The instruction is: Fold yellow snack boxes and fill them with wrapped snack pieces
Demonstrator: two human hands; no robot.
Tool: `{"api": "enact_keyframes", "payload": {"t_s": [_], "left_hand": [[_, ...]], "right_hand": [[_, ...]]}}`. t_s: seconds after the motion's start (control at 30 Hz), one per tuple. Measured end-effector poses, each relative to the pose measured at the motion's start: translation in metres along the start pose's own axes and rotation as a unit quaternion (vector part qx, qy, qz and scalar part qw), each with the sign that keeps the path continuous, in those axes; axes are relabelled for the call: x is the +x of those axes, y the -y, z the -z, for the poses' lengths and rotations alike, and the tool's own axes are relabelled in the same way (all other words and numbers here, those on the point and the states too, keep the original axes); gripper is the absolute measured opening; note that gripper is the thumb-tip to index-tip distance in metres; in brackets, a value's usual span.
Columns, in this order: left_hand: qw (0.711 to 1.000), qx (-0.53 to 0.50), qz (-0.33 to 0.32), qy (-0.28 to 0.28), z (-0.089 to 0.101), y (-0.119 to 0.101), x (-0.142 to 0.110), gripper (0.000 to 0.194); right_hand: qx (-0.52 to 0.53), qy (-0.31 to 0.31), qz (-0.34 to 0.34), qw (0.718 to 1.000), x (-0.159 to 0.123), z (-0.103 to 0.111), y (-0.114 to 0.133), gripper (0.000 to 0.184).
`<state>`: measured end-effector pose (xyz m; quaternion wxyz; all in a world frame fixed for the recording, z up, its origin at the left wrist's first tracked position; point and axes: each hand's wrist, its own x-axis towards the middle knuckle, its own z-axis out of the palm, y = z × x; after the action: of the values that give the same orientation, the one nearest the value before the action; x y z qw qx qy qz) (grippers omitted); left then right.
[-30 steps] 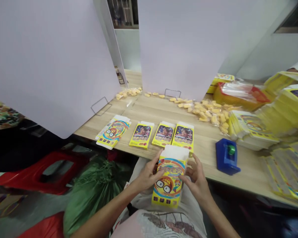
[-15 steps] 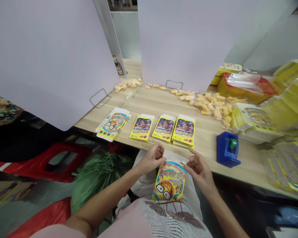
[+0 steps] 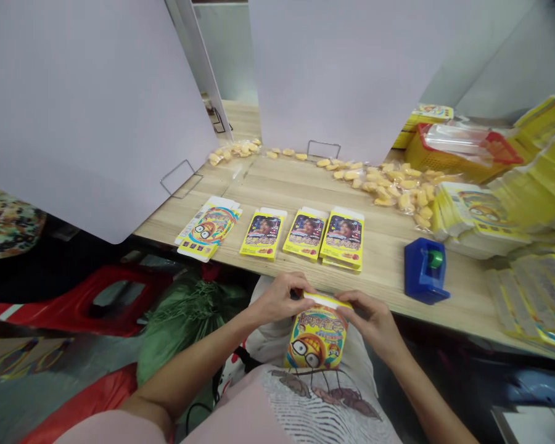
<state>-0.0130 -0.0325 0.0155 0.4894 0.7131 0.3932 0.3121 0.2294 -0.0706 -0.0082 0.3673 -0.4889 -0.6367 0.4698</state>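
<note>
Both my hands hold a yellow printed cardboard carton (image 3: 315,333) upright above my lap, just off the table's front edge. My left hand (image 3: 282,299) grips its upper left side, and my right hand (image 3: 367,320) presses its upper right side. Fingers from both hands reach over the carton's top edge, where the white flap is folded down and mostly hidden. Past my hands, several flat yellow carton blanks (image 3: 343,240) lie in a row on the wooden table (image 3: 382,262).
A blue block with a green roll (image 3: 426,269) stands right of the blanks. Stacks of printed cartons (image 3: 483,216), bagged yellow snacks (image 3: 398,188) and a yellow crate (image 3: 457,148) crowd the right side. White partition boards (image 3: 92,105) rise behind the table. A red stool (image 3: 115,296) and green bag (image 3: 185,327) sit left below.
The carton's white top flap, upright a second ago, is now folded down. Both hands have closed in over the carton's top. The carton sits lower in view, nearer my lap.
</note>
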Motion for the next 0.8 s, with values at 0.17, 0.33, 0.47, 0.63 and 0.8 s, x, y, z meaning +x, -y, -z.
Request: {"api": "enact_keyframes", "payload": {"t_s": [0.17, 0.33, 0.47, 0.63, 0.8], "left_hand": [[0.987, -0.132, 0.089, 0.004, -0.002, 0.000, 0.010, 0.018], [0.983, -0.165, 0.082, 0.030, -0.001, -0.001, 0.015, 0.014], [0.994, -0.099, 0.037, 0.032, -0.002, 0.005, 0.005, 0.020], [0.995, -0.096, 0.019, 0.015, -0.010, 0.015, -0.006, 0.017], [0.977, -0.184, 0.098, -0.034, -0.020, 0.021, -0.006, 0.018]], "right_hand": [[-0.020, -0.042, -0.018, 0.999, 0.008, 0.001, 0.010, 0.020], [0.009, -0.038, -0.022, 0.999, 0.011, 0.005, 0.017, 0.025], [0.044, -0.044, -0.003, 0.998, 0.002, 0.003, 0.008, 0.020], [0.074, -0.093, 0.009, 0.993, -0.016, -0.018, -0.002, 0.015], [0.081, -0.086, 0.009, 0.993, -0.026, -0.021, -0.009, 0.047]]}}
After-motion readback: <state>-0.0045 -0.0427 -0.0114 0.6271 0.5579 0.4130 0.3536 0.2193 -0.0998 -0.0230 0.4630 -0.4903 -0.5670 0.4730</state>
